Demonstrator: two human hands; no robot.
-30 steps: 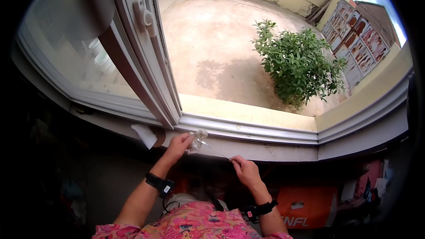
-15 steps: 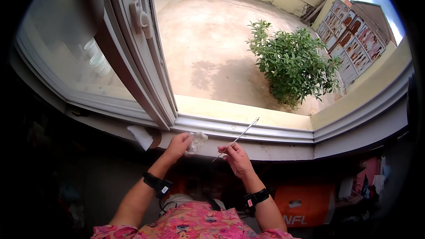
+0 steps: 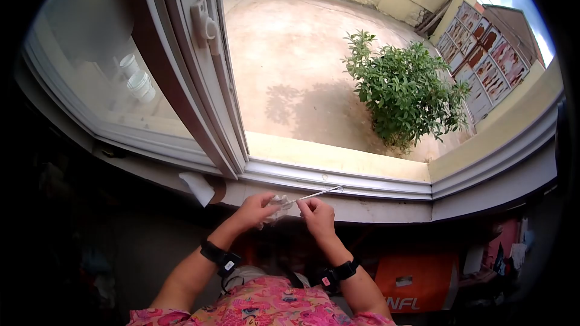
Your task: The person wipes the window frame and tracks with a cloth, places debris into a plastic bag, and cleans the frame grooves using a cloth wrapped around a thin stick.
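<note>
My left hand (image 3: 254, 211) is closed on a crumpled, whitish wad of tissue or thin cloth (image 3: 278, 207), which sticks out past the fingertips. Between the thumb and fingers of my right hand (image 3: 318, 218) is a thin metal rod (image 3: 319, 194). One end of the rod meets the wad; the other points right, over the window track (image 3: 374, 186). Whether the wad wraps around the rod's end, I cannot tell. Both hands are just above the front of the window sill (image 3: 386, 210).
A white paper-like piece (image 3: 198, 188) hangs over the sill edge at left. The sliding window frame (image 3: 181, 54) has a white latch (image 3: 204, 23). Outside stand a leafy bush (image 3: 405, 87) and a rusty gate (image 3: 483, 54). An orange box (image 3: 417, 281) sits below at right.
My right hand has brought the rod leftward and tipped it flatter, so its near end now meets the wad. My left hand has shifted slightly right and down. The view has moved a little.
</note>
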